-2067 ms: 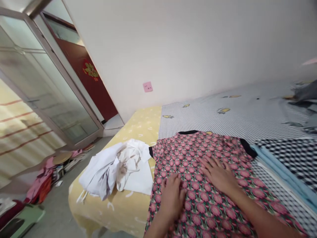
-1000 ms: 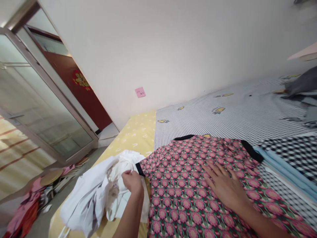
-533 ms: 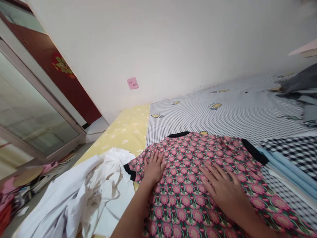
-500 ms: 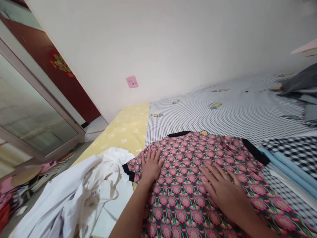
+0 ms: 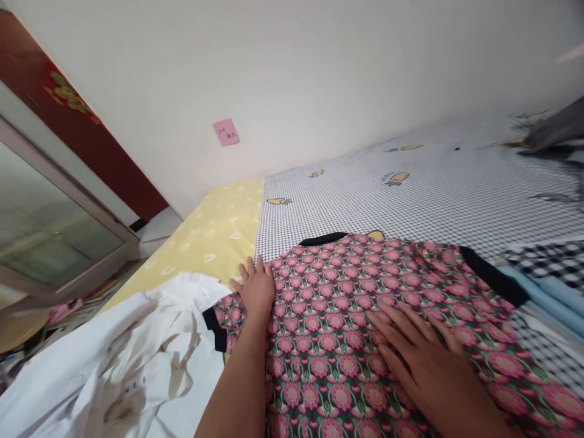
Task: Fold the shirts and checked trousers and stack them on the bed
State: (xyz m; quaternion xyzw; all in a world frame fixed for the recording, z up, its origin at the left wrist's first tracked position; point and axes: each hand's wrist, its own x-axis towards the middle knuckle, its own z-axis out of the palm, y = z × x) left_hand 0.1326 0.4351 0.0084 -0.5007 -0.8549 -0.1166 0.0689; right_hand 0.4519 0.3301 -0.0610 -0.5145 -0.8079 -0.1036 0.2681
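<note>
A pink floral shirt with black neckline and black sleeve cuffs lies spread out on the bed. My left hand rests with fingers spread at its left shoulder, fingertips reaching the shirt's edge beside the yellow sheet. Flat on the middle of the shirt lies my right hand, its fingers extended and slightly apart. Neither hand holds anything.
Rumpled white clothes lie at the left on a yellow sheet. Folded light blue cloth and a black-and-white checked cloth are at the right. Dark grey fabric sits at the far right, near the wall.
My left hand has moved left and up, from the shirt's upper left area to its shoulder edge. My right hand stays on the shirt. The view has shifted slightly.
</note>
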